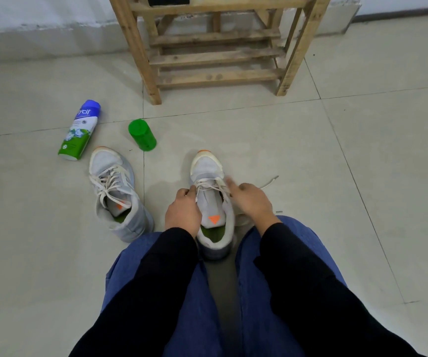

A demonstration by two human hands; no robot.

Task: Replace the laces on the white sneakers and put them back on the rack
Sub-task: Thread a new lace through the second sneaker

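White mesh sneaker [206,168] stood between the person's knees on the tiled floor [310,150], toe toward twelve o'clock, close for lacing. Left hand [183,215] pinched its cream lace [209,186] in a tight grip; right hand [251,199], at three o'clock, was blurred, its grip unclear.

Only the white letters "ycil", start out of sight, legible on the blue band of the blue, white and green cylindrical can [79,130] lying on the tiled floor [233,130], smaller print beneath too blurred to read.

Spray can [79,130] near green cap [142,135]
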